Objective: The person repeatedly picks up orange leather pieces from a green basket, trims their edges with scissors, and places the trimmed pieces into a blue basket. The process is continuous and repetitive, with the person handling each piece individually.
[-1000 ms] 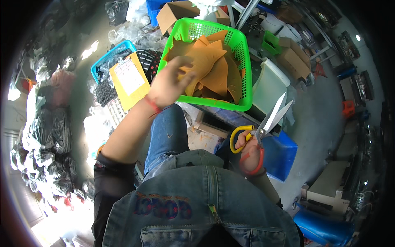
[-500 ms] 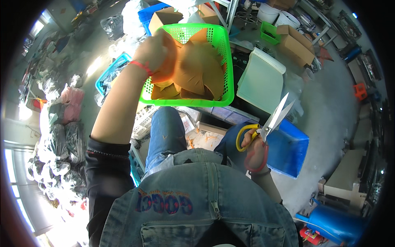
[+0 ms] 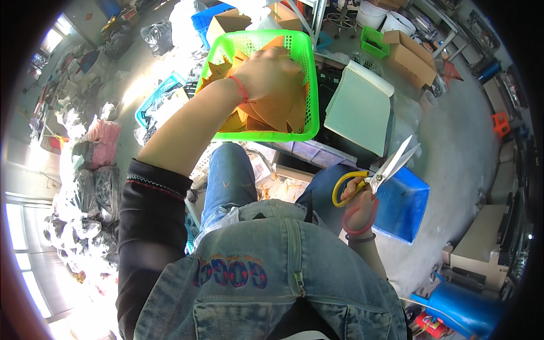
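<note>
Head view: L hand (image 3: pixel 263 73) is reached into the green basket (image 3: pixel 258 136), over the orange pcs (image 3: pixel 294 107) heaped inside, far of the knees (image 3: pixel 231 167). Its fingers are blurred & partly hidden; whether they're spread or pinching a pc can't be told. Scissors (image 3: pixel 390 171) are held in R hand (image 3: pixel 357 198), near & to the R, well apart from basket; fingers there are wrapped round the yellow & red handles. They're parted at the tips, pointed far R, w/ nothing seen caught in them.

Progress: scissors are in hand & pcs have been reached; that much can be called done. No pc is seen lifted clear of basket or brought to scissors, so nothing's being cut at this moment. Lots of pcs are left, overlapping, so most of the handling is judged to be outstanding. Which pcs, if any, are finished can't be told. Small orange bits (image 3: pixel 277 191) are seen btwn the knees; too small to be made out. Blue bin (image 3: pixel 405 201) is placed R, just beyond R hand.
</note>
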The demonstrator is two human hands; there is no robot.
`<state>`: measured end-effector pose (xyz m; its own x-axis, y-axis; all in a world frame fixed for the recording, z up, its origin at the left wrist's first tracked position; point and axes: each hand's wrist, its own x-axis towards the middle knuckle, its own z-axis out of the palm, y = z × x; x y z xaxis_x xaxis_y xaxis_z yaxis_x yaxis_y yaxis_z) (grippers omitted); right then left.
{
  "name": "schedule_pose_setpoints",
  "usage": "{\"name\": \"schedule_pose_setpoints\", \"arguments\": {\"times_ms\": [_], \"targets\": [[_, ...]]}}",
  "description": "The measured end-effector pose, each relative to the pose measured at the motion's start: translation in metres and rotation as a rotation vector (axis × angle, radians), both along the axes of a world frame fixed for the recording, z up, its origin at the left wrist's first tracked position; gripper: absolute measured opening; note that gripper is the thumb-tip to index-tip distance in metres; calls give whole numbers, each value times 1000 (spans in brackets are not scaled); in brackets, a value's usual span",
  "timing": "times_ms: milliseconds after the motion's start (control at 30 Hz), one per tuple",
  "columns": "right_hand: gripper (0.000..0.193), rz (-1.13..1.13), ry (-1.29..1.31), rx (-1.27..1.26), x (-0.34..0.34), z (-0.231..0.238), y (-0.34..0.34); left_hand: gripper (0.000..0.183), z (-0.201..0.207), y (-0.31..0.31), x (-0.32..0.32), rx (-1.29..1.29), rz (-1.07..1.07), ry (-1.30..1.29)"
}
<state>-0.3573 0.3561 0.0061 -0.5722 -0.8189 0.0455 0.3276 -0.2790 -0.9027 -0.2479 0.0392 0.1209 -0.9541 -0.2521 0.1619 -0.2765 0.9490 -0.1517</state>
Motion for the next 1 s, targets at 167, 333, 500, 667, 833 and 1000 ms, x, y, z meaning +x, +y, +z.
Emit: {"name": "schedule_pose_setpoints", "arguments": {"times_ms": [167, 333, 500, 667, 833, 1000], "targets": [[49, -13, -17, -15, 5, -4, 0, 26, -30, 8, -19, -107, -145, -377], [51, -39, 16, -22, 2, -3, 3, 21, -25, 15, -7, -362, -179, -212], [37, -62, -45, -10, -6, -4, 10, 39, 38, 4, 9, -129, -46, -207], [38, -75, -102, -31, -4, -9, 8, 40, 47, -25, 15, -27, 18, -342], [37, -75, -90, -64, -2, -8, 7, 61, -1, -41, 14, 13, 71, -469], [33, -131, -55, -35, -9, -4, 14, 38, -3, -48, 25, 147, 144, -423]]}}
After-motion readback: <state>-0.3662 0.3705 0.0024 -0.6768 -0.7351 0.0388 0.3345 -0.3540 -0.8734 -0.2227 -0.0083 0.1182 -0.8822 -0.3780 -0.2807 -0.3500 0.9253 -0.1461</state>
